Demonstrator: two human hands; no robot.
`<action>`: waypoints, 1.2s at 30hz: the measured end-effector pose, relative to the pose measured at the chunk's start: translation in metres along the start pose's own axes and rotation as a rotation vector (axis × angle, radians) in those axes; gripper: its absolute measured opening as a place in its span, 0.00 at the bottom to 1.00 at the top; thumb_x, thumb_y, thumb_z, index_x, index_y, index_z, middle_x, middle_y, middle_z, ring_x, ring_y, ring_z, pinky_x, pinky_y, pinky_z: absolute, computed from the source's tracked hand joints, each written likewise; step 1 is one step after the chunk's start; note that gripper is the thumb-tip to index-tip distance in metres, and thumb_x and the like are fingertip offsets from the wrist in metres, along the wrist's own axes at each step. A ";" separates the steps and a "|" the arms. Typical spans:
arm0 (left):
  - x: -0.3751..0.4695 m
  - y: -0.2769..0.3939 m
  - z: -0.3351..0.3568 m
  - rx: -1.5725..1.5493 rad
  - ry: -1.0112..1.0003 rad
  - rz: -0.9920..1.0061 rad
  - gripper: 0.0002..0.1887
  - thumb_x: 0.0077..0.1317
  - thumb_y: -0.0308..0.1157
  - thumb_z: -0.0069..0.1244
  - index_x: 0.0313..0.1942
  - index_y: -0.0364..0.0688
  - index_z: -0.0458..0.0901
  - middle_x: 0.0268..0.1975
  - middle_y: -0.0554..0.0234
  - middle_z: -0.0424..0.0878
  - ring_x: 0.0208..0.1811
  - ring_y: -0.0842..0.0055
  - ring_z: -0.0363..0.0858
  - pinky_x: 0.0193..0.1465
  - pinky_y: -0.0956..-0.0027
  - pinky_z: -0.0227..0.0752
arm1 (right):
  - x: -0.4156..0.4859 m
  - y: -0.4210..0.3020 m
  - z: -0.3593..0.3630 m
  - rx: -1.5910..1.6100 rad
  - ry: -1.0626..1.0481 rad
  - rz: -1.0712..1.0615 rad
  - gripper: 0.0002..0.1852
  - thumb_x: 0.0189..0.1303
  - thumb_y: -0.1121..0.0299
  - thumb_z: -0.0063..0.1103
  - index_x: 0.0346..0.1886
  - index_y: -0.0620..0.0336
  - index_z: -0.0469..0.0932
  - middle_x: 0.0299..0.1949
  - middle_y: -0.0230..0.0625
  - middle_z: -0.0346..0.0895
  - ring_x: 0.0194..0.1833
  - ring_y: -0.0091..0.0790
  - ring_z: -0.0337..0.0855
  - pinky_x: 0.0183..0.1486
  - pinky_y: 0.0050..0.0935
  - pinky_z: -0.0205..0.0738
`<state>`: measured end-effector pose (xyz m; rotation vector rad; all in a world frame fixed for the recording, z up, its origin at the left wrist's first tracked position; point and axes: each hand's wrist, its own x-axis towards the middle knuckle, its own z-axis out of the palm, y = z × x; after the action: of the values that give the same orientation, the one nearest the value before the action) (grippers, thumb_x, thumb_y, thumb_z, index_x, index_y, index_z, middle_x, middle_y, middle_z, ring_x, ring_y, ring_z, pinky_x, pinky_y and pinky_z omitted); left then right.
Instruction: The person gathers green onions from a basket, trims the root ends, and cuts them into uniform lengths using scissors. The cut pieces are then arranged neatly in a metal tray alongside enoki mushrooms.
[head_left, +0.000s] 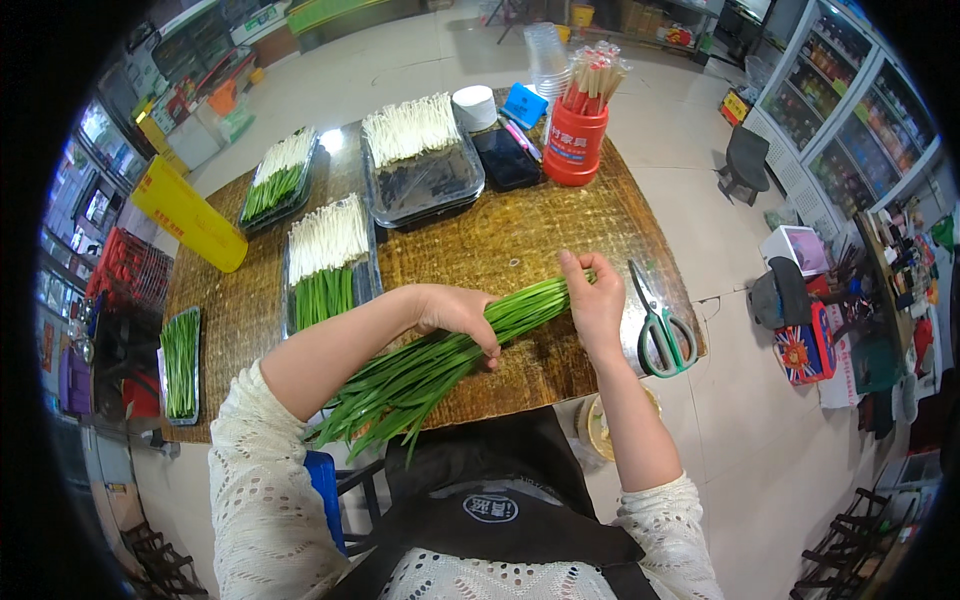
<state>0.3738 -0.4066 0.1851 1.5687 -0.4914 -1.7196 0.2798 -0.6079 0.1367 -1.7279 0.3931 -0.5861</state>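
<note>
A loose bunch of green garlic chives (420, 373) lies slantwise over the table's near edge, its leafy ends toward my lap. Around the middle of the bunch, my left hand (461, 315) has its fingers wrapped. My right hand (596, 300) pinches the stem ends at the upper right. Just right of that hand are scissors (664, 330) with green and grey handles, blades slightly parted. Beyond my left forearm sits a tray (375, 266) with white enoki mushrooms (328, 236) above cut chives (324, 296).
On the wooden table (517, 232) stand a larger enoki tray (427, 195), another mixed tray (277, 176), a chive tray (180, 364) and a yellow film roll (191, 214). Toward the back are a phone (506, 159), a white paper roll (475, 107) and a red chopstick holder (575, 146).
</note>
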 end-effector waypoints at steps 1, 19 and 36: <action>-0.001 0.003 0.000 0.071 0.040 0.011 0.28 0.59 0.26 0.64 0.59 0.35 0.73 0.43 0.57 0.86 0.44 0.74 0.85 0.49 0.66 0.80 | 0.001 0.002 -0.001 -0.005 0.015 0.008 0.16 0.68 0.60 0.68 0.32 0.66 0.79 0.25 0.32 0.77 0.31 0.20 0.71 0.36 0.29 0.70; 0.035 0.042 -0.014 0.371 0.201 -0.084 0.17 0.59 0.29 0.58 0.48 0.38 0.77 0.35 0.63 0.81 0.34 0.76 0.78 0.38 0.66 0.75 | -0.004 -0.002 -0.118 -0.776 0.066 -0.170 0.15 0.68 0.65 0.62 0.54 0.62 0.80 0.52 0.49 0.79 0.56 0.51 0.78 0.60 0.44 0.72; 0.038 0.040 -0.025 0.302 0.111 -0.143 0.12 0.61 0.32 0.58 0.43 0.38 0.78 0.34 0.65 0.80 0.35 0.78 0.77 0.40 0.69 0.73 | -0.040 -0.025 -0.158 -0.211 -0.272 0.388 0.32 0.67 0.70 0.62 0.73 0.62 0.65 0.48 0.48 0.77 0.48 0.43 0.84 0.48 0.38 0.79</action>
<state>0.4098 -0.4556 0.1834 1.9439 -0.6179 -1.7107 0.1547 -0.7061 0.1797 -1.8379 0.5928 -0.0280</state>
